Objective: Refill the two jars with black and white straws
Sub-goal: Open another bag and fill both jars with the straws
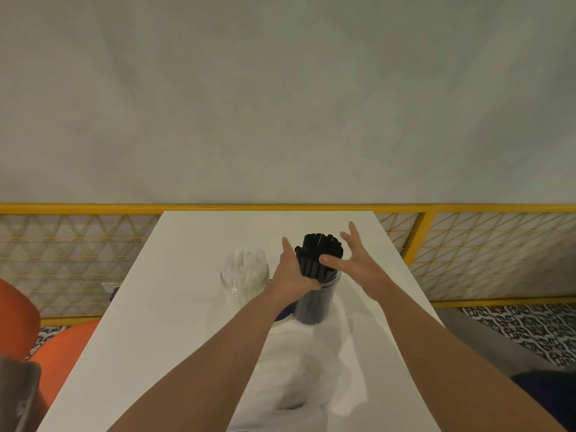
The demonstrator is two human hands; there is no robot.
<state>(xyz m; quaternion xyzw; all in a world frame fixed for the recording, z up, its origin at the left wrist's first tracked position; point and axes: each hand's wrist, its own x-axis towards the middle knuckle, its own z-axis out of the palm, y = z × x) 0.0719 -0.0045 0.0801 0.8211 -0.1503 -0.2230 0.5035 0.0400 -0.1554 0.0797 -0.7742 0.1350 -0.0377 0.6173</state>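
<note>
The black straws (321, 244) in the jar (314, 307) are gripped by the left hand (293, 271); the right hand (361, 263) is held wide.

Two jars, two hands, one tabletop

One tabletop (174, 307) carries two jars: one clear jar (244, 283) and one dark jar (314, 307); there are two bundles of straws, one of white straws (246, 260) and one of black straws (321, 244), each packed too tightly to count singly; two hands are at the black bundle, one left hand (291, 272) and one right hand (358, 263); one crumpled clear plastic bag (299, 369) lies nearer; two orange rounded seat shapes (65, 347) show at the left, whether one chair or two is unclear; one yellow rail (93, 209) runs behind.
</note>
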